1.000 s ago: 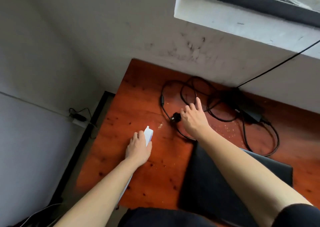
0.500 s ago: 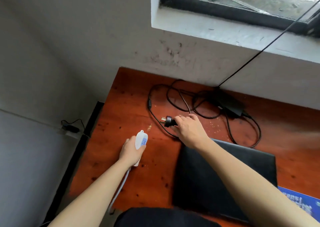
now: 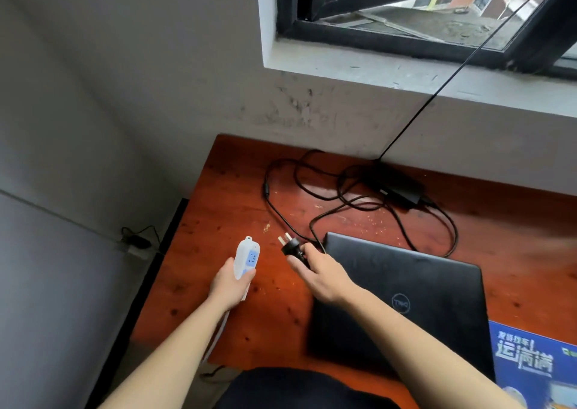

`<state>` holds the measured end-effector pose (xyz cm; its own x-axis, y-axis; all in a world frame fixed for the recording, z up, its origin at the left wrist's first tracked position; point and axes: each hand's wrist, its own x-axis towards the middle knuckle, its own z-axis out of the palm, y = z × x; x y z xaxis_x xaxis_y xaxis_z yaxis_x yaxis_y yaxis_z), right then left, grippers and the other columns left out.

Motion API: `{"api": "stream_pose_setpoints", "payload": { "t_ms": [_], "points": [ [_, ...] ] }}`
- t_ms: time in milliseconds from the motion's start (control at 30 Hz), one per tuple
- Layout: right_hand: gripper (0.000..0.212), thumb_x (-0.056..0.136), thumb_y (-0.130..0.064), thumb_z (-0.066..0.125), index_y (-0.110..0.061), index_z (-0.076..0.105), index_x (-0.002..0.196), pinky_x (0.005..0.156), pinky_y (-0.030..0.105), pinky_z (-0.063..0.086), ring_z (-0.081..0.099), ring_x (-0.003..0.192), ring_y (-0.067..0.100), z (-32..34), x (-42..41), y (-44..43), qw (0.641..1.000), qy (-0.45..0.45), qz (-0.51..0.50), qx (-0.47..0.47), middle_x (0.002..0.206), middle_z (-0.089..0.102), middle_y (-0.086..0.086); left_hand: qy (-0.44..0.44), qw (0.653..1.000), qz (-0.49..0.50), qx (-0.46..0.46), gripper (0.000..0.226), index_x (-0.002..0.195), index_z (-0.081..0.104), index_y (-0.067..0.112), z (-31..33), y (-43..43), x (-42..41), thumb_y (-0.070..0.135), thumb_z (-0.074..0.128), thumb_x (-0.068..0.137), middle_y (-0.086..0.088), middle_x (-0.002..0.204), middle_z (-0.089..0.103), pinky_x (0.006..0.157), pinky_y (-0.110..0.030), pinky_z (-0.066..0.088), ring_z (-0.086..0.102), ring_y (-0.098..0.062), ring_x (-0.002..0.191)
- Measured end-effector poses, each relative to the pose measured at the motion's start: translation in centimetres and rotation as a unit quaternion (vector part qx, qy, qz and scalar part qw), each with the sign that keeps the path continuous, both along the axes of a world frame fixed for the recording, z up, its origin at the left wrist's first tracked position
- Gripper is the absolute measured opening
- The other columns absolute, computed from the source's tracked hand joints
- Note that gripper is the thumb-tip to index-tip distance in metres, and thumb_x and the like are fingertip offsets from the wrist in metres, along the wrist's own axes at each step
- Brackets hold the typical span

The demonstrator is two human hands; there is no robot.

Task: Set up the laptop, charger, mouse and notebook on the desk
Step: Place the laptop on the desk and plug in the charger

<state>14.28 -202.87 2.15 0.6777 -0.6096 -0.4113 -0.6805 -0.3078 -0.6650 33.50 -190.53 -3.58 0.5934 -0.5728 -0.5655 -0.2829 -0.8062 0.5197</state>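
White plastic, the small power socket [image 3: 246, 257] sits in the curled fingers of the left hand [image 3: 229, 287], at the centre left of the frame. The right hand [image 3: 321, 276] pinches the black plug [image 3: 290, 246], its prongs pointing at the socket but just apart from it. The charger brick [image 3: 396, 187] lies further up on the reddish tabletop [image 3: 218, 221], and the closed laptop [image 3: 406, 299] lies at the lower right.

A scuffed grey wall [image 3: 162, 74] backs the reddish wooden desk [image 3: 193, 299], daylight enters a black-framed window [image 3: 406, 39] over a pale sill [image 3: 359, 67], and the grey expanse [image 3: 46, 284] at left may be floor.
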Motion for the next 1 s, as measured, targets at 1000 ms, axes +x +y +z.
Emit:
{"api": "stream_pose_setpoints", "payload": {
  "t_ms": [1000],
  "points": [
    [0.023,0.099,-0.043,0.057,-0.025,0.060,0.114,0.076,0.035,0.049,0.067,0.084,0.019,2.0,0.7,1.4,0.974,-0.082,0.063,-0.202,0.099,0.072,-0.006,0.146,0.967,0.123,-0.170,0.055,0.101,0.071,0.036,8.2,0.5,-2.4,0.078,0.040,0.081,0.004,0.091,0.077,0.061,-0.023,0.056,0.075,-0.012,0.081]
  ]
}}
